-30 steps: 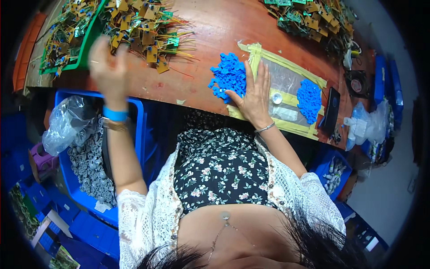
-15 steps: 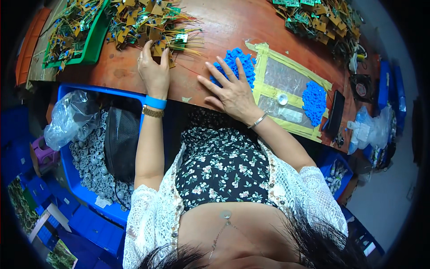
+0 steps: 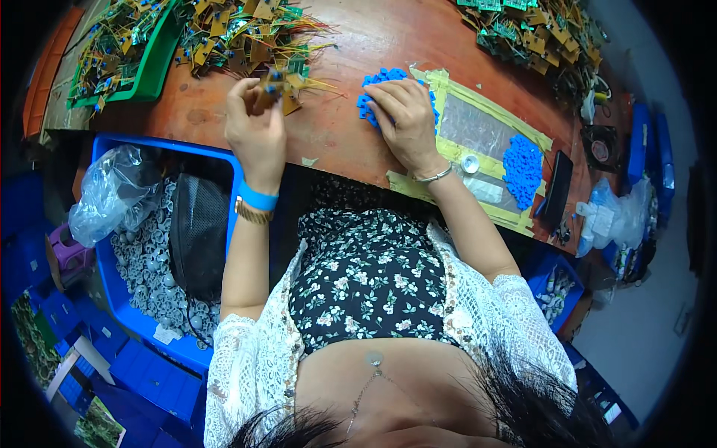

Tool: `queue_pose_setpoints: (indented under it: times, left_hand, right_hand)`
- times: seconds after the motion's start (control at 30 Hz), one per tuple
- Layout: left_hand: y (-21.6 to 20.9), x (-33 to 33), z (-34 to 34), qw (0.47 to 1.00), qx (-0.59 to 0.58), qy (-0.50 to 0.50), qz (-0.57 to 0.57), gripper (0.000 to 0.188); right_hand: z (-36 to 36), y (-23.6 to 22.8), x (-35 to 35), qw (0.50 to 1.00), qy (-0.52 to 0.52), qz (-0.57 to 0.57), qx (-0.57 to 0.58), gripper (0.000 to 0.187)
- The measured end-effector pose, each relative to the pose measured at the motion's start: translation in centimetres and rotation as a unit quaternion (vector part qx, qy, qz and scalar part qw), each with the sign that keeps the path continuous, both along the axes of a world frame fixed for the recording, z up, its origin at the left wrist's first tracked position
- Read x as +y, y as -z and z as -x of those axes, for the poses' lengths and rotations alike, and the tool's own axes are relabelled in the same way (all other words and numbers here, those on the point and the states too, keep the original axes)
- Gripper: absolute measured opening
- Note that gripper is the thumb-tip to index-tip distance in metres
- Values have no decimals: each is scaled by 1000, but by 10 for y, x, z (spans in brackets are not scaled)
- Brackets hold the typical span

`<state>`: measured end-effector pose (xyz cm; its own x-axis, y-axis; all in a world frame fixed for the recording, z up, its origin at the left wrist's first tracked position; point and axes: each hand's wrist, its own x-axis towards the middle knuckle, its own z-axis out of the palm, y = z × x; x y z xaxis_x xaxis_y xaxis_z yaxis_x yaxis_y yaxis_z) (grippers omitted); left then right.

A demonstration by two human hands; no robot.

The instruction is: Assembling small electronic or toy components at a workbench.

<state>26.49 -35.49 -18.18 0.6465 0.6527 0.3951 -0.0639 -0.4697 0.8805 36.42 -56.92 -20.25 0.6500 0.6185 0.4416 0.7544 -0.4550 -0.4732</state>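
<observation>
A small brown circuit board [image 3: 270, 88] with wires is pinched between the thumb and fingers of my left hand [image 3: 255, 142], slightly blurred. It is at the near edge of a heap of wired circuit boards [image 3: 254, 37] on the table. My right hand [image 3: 409, 123] lies over a pile of small blue plastic pieces [image 3: 384, 75], its fingers drawn together and curled. Whatever is between those fingertips is hidden or too small to make out.
A green tray [image 3: 153, 75] of boards stands far left, more wired boards [image 3: 534, 37] far right. A taped plastic sheet [image 3: 478, 123] holds a second blue pile [image 3: 523, 172] and a small white round container [image 3: 469, 164]. Below the table edge sits a blue bin [image 3: 104, 246] of grey parts.
My left hand has taken hold of a circuit board from the heap. My right hand, spread before, has shifted slightly right and closed its fingers at the blue pile.
</observation>
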Motion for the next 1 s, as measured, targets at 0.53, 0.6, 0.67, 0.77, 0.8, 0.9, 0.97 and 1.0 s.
queue_pose_setpoints:
  times: [0.53, 0.6, 0.67, 0.77, 0.8, 0.9, 0.97, 1.0]
  left_hand:
    - [17, 20, 15, 925, 72, -55, -369, 29]
    - [12, 21, 16, 920, 78, -59, -380, 16]
    - [7, 16, 15, 941, 91, -57, -322, 18]
    - [8, 8, 17, 940, 95, -46, -323, 18]
    - [12, 7, 19, 940, 96, -47, -324, 18]
    - [15, 6, 22, 982, 92, -5, -164, 14]
    - [18, 13, 24, 986, 92, 2, -136, 13]
    - [16, 15, 24, 990, 89, 8, -110, 11]
  right_hand:
    - [9, -9, 17, 999, 3, 13, -42, 19]
    - [12, -12, 15, 999, 7, 3, -42, 18]
    - [11, -13, 16, 999, 11, -7, -41, 17]
    - [7, -14, 24, 997, 2, 14, -72, 14]
    - [6, -13, 27, 996, 2, 42, -78, 12]
    - [6, -12, 34, 994, 1, 76, -83, 10]
    - [6, -12, 34, 993, 2, 84, -81, 9]
    - [5, -11, 34, 994, 4, 71, -82, 9]
